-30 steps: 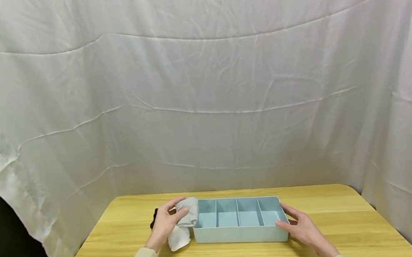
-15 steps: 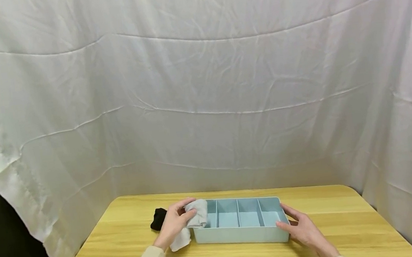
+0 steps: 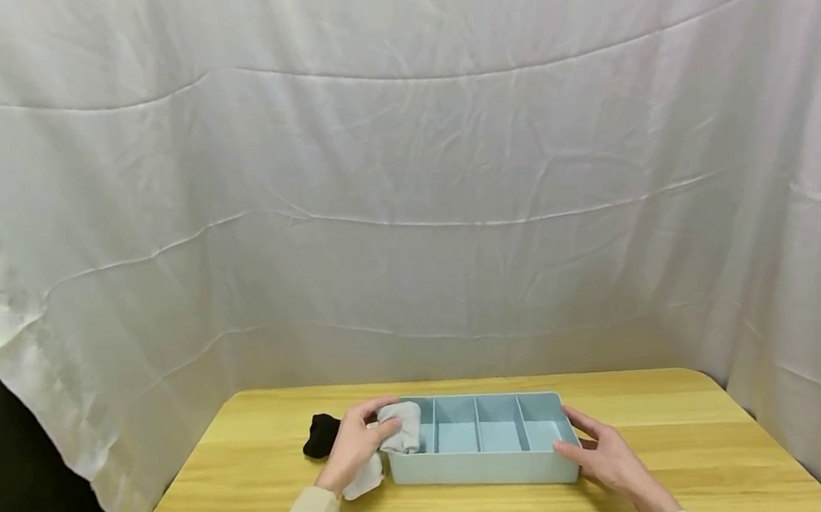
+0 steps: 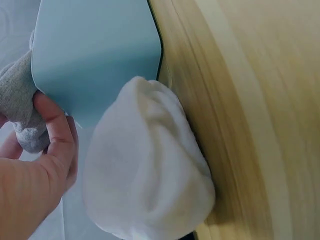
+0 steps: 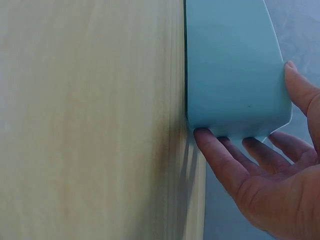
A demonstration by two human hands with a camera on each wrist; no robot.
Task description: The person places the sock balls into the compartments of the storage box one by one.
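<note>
A grey balled-up sock is pinched between the thumb and fingers of my left hand. It hangs over the left-end compartment of a light blue divided storage box; in the left wrist view, the grey sock overlaps the box's rim. My right hand holds the box's right end, thumb at the front corner. The right wrist view has this hand's fingertips against the end of the box. Below my left hand, a white balled sock lies beside the box, partly covered.
A black balled sock lies on the wooden table, left of my left hand. Dividers split the box into several compartments, and those to the right hold nothing. A pale curtain hangs behind the table.
My left hand has carried the grey sock rightward and slightly down, over the box's left-end compartment. More of the black sock shows now. The right hand stays at the box's end.
</note>
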